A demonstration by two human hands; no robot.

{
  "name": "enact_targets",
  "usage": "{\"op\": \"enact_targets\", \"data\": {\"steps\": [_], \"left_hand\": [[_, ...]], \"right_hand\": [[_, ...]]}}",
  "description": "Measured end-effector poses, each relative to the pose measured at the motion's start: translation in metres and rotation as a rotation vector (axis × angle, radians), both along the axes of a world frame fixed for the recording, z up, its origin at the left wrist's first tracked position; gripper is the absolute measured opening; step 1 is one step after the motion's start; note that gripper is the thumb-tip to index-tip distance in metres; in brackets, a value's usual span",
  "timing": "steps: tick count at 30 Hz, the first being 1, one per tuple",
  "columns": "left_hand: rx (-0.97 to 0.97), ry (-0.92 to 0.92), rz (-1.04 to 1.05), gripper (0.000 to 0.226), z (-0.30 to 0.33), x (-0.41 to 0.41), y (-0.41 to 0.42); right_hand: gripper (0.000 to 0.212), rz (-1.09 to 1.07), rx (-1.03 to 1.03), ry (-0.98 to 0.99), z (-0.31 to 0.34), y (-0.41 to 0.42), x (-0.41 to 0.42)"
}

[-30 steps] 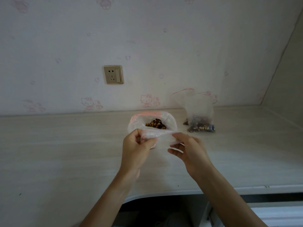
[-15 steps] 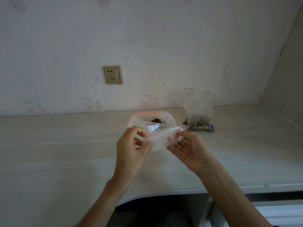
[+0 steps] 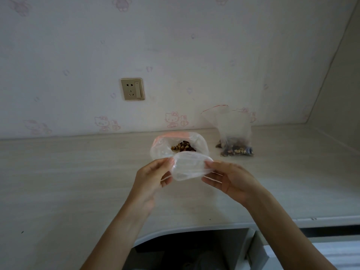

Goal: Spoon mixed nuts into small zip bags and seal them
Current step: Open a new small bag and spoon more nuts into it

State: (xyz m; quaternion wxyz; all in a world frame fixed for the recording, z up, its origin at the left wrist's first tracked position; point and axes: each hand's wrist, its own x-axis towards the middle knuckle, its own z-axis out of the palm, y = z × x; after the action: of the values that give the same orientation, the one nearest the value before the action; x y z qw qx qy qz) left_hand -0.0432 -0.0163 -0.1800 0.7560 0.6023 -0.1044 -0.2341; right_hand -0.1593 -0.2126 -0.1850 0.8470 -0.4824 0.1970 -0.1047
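The person holds a small empty zip bag (image 3: 188, 167) in the air above the table (image 3: 78, 182). The left hand (image 3: 151, 177) pinches its left edge and the right hand (image 3: 229, 179) pinches its right edge, and the mouth is spread open between them. Behind it the big open bag of nuts (image 3: 180, 145) lies on the table, and a bag with some nuts in it (image 3: 234, 139) stands further right. The small bag looks very light, thin and slippery, so it probably collapses easily. It is best gripped at the stiffer zip rim.
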Motion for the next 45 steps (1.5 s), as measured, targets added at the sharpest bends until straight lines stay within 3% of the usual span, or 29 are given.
{"op": "enact_targets", "data": {"steps": [4,7,10,13,18,20,24,27,30,33,37,39,42,45], "left_hand": [[-0.178,0.289,-0.122,0.028,0.0,0.004,0.003],[-0.315,0.487,-0.184,0.018,-0.001,0.006,0.002],[-0.368,0.502,-0.194,0.023,-0.003,0.007,-0.003],[-0.306,0.339,-0.204,0.023,-0.001,0.006,-0.005],[0.021,-0.165,-0.212,0.038,0.002,-0.001,0.001],[0.114,-0.351,-0.109,0.038,0.0,-0.003,0.0],[0.219,-0.728,-0.01,0.03,0.001,-0.004,-0.005],[0.239,-0.882,-0.014,0.03,0.008,-0.004,-0.004],[0.403,-1.039,-0.046,0.042,0.01,-0.003,-0.005],[0.648,-1.141,-0.047,0.044,0.01,-0.005,-0.009],[0.749,-1.211,-0.014,0.023,0.013,-0.008,-0.016],[0.835,-1.175,-0.054,0.04,0.014,-0.006,-0.017],[0.962,-1.051,-0.15,0.07,0.015,0.001,-0.019],[0.994,-0.987,-0.216,0.073,0.013,0.004,-0.019]], "right_hand": [[0.03,-0.056,-0.027,0.016,-0.004,-0.004,0.0],[0.023,-0.082,0.073,-0.042,-0.004,-0.001,0.002],[0.02,-0.04,0.248,-0.079,-0.001,0.002,0.005],[0.011,0.061,0.25,-0.071,0.003,0.007,0.007],[0.027,0.076,0.163,-0.004,0.011,0.012,0.009],[0.038,0.083,0.065,0.04,0.009,0.011,0.01],[0.017,0.107,-0.086,0.046,0.011,0.011,0.007],[0.045,0.1,-0.291,0.077,0.011,0.008,0.004],[0.041,0.0,-0.511,0.158,0.014,0.015,0.004],[0.023,-0.151,-0.638,0.238,0.014,0.022,0.013],[0.022,-0.252,-1.001,0.299,0.012,0.025,0.019],[0.022,-0.211,-1.264,0.327,0.012,0.027,0.018],[0.038,-0.054,-1.492,0.157,0.011,0.028,0.014],[0.051,0.158,-1.591,-0.061,0.017,0.03,0.012]]}}
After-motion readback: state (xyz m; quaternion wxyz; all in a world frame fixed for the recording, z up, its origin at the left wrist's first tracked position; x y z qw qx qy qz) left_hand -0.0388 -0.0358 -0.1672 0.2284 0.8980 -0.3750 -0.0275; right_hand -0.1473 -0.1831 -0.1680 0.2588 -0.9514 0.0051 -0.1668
